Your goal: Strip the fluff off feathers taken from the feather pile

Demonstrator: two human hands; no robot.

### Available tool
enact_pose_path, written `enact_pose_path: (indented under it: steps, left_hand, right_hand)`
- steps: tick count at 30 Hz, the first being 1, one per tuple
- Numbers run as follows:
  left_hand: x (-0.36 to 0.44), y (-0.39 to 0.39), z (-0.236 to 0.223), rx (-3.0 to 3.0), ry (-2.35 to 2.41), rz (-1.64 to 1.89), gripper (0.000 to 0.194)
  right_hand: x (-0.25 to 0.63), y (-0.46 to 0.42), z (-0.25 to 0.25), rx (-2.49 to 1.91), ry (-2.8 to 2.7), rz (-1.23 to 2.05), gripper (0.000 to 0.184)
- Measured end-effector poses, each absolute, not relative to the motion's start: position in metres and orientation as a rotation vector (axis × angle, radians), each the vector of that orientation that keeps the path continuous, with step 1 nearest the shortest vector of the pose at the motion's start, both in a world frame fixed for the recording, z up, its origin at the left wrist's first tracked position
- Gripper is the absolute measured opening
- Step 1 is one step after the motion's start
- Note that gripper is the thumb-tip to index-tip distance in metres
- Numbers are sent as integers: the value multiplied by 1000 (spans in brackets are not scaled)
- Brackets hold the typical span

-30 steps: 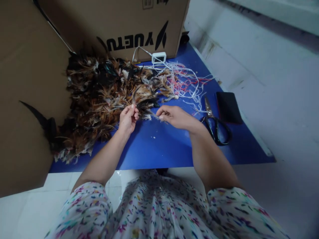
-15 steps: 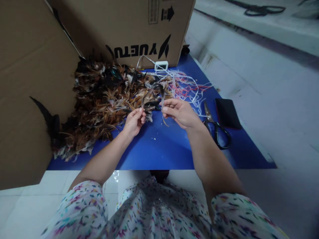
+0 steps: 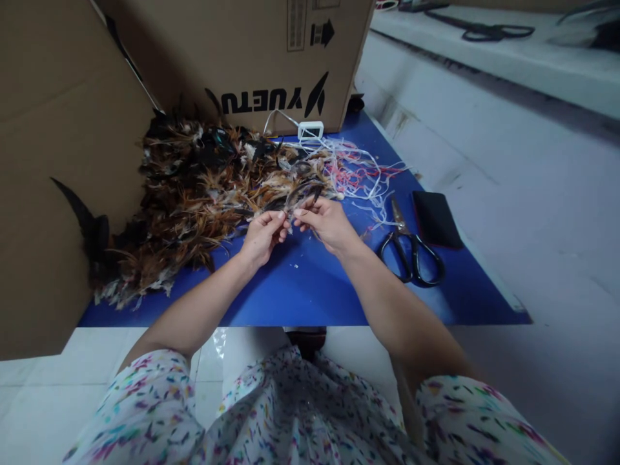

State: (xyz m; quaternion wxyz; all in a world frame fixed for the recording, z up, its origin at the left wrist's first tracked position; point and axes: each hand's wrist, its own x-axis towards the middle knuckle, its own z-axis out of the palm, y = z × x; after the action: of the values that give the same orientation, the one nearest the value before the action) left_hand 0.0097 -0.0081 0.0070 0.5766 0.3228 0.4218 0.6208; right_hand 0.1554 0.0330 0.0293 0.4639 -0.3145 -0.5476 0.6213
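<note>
My left hand (image 3: 265, 237) is closed in a pinch on a thin dark feather whose tip curves up in front of the heap. Close beside it, nearly touching, my right hand (image 3: 323, 223) pinches another grey-black feather (image 3: 314, 192). The quill ends meet between the fingertips, though fingers partly hide them. Behind and left of both hands spreads a large pile of brown, black and white feathers (image 3: 194, 187). Loose white and pink strings (image 3: 361, 169) lie in a tangle beyond my right hand. Black-handled scissors (image 3: 411, 252) rest right of my right forearm, blades pointing away.
Cardboard boxes (image 3: 194, 58) stand at the back and left of the blue table (image 3: 300, 297). A small white-framed device (image 3: 310, 130) sits by the back box. Right of the scissors lies a dark flat object (image 3: 436, 219). A ledge (image 3: 547, 58) along the wall holds another dark pair of scissors (image 3: 484, 31).
My right hand first lifted its feather upright, then moved left to meet my left hand. My left hand shifted slightly right. The camera view tilted a little.
</note>
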Motion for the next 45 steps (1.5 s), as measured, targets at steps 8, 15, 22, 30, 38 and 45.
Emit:
enact_pose_path:
  steps: [8,15,22,30,38,45]
  left_hand:
    - [10,-9,7,771,1034,1431,28]
    - [10,-10,6,776,988,1384,29]
    - [11,-11,7,757,977,1365,28]
    - [12,-11,10,743,960,1377,21]
    - [8,-9,15,757,1011,1319,17]
    - [4,-7,18,799,984,1283,14]
  right_hand:
    - [151,30,25,-755,-1360,1547,40]
    - [150,33,21,-698,-1311,1581,44]
    - [148,31,19,-715,-1260,1617,47]
    - [146,31,16,-765,-1293,1509,48]
    - [152,37,17,-719,-1387,1484,48]
    - [154,39,16,-668,-1400,1458,46]
